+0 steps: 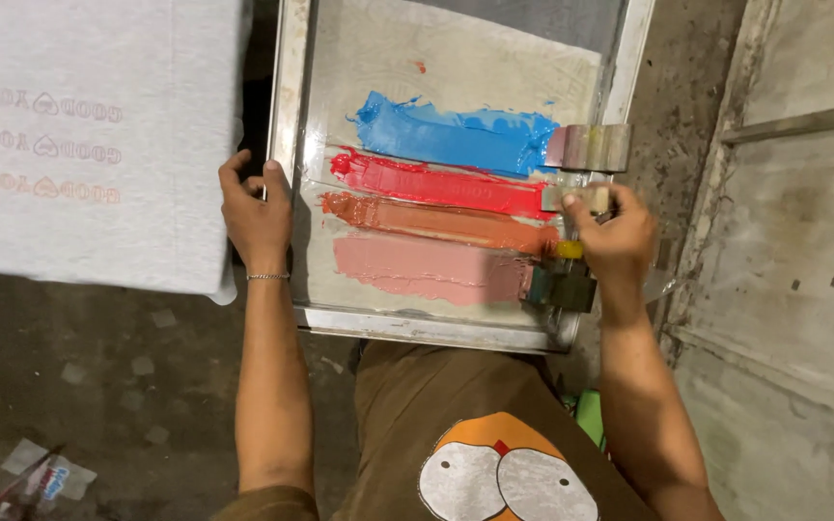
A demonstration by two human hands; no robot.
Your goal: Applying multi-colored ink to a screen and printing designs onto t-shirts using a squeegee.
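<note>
The screen-printing frame fills the middle of the view, a metal-edged rectangle with pale mesh, lying flat in front of the person. On the mesh sit four bands of ink side by side: blue ink farthest away, then red ink, orange-brown ink and pink ink nearest the body. All four bands run from left of centre to the right edge, where the squeegee stands across their ends.

The right hand is clamped on the squeegee's handle, fingers wrapped over it. The left hand is closed on the frame's left rail, thumb on top, holding it down.

By the look of it, a pull stroke is in hand: the blade sits at one end of the ink with the frame braced. The next move seems to call for even downward pressure and a steady drag across the mesh, keeping the four colours from smearing into one another.

To the left lies a grey fabric sheet with faint rows of printed motifs, well apart from the blade. Below is a stained concrete floor with scraps of paper; to the right, a weathered grey panel.
</note>
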